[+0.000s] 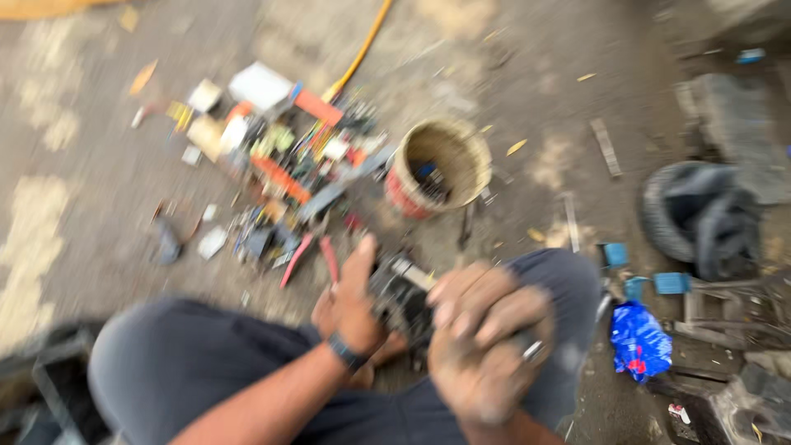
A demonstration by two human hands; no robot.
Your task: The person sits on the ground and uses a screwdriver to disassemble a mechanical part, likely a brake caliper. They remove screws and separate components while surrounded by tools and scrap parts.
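The frame is motion-blurred. My left hand, with a dark band on its wrist, grips a small black boxy part from the left, thumb raised over it. My right hand is curled into a fist just right of that part, closed on a thin tool whose metal end shows beside the fingers. Both hands are above my knees in dark grey trousers, over a dirt floor.
A pile of scrap electronic parts and boards lies ahead left, with red-handled pliers near my left hand. A small woven basket stands ahead. A yellow cable runs away. A tyre and blue bag lie right.
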